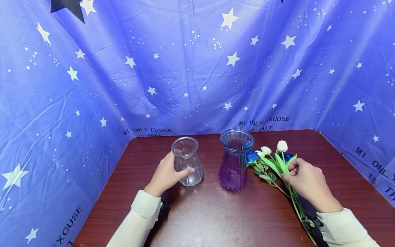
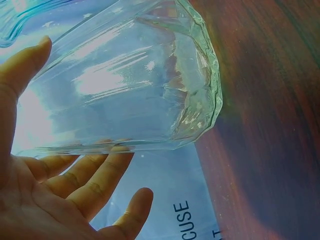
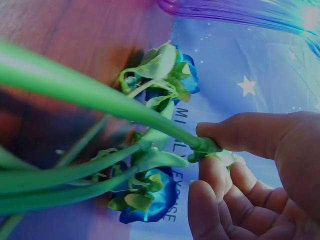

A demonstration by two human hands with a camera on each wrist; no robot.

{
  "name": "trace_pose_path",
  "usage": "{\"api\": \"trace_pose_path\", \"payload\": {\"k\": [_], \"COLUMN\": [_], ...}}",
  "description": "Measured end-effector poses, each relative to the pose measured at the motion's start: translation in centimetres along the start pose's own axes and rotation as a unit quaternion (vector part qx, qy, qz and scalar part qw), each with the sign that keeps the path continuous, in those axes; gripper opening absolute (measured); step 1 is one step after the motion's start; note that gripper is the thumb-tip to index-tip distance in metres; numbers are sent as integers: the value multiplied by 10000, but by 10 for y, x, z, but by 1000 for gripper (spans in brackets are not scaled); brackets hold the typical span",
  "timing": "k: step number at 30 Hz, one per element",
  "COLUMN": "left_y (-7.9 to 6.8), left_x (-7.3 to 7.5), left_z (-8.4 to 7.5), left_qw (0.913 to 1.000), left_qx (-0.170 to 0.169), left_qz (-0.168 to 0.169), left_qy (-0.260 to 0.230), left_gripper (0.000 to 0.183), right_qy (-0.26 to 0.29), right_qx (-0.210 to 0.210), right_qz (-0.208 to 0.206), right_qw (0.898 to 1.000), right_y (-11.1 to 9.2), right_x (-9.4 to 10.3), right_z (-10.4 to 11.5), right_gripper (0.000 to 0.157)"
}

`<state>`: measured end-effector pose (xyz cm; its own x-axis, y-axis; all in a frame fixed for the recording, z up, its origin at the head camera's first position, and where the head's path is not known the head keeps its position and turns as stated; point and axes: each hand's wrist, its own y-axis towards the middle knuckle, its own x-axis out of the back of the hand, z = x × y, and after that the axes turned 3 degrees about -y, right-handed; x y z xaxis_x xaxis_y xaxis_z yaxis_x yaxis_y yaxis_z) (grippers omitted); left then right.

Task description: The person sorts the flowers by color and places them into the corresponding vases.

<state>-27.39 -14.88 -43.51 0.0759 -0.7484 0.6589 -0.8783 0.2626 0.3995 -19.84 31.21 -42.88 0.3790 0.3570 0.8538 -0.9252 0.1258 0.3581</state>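
My left hand [image 1: 165,174] holds a clear glass vase [image 1: 192,161] that stands on the table. In the left wrist view the thumb lies along one side of the vase and several fingertips touch the other. With thumb and fingers my right hand [image 1: 310,185] pinches the green stem [image 3: 105,95] of an artificial white tulip [image 1: 282,146], just below its leaves. The tulip's head rises above the other flowers. Beside it lie another white tulip [image 1: 265,151] and blue roses [image 1: 252,156], their stems running toward the table's near edge.
A taller fluted vase [image 1: 232,169], purple below and bluish at the rim, stands between the clear vase and the flowers. The dark red wooden table [image 1: 216,219] is surrounded by blue star-printed cloth [image 1: 185,61] at the back and both sides.
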Motion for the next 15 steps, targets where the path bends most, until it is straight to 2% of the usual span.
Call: {"api": "trace_pose_path", "payload": {"k": [15], "left_y": [-1], "left_x": [0], "left_z": [0], "left_qw": [10000], "left_qx": [-52], "left_qz": [6], "left_qy": [-30], "left_gripper": [85], "right_qy": [187], "right_qx": [127], "right_qz": [-180], "right_qw": [9996], "right_y": [3], "right_x": [20], "right_z": [16], "right_gripper": [34]}}
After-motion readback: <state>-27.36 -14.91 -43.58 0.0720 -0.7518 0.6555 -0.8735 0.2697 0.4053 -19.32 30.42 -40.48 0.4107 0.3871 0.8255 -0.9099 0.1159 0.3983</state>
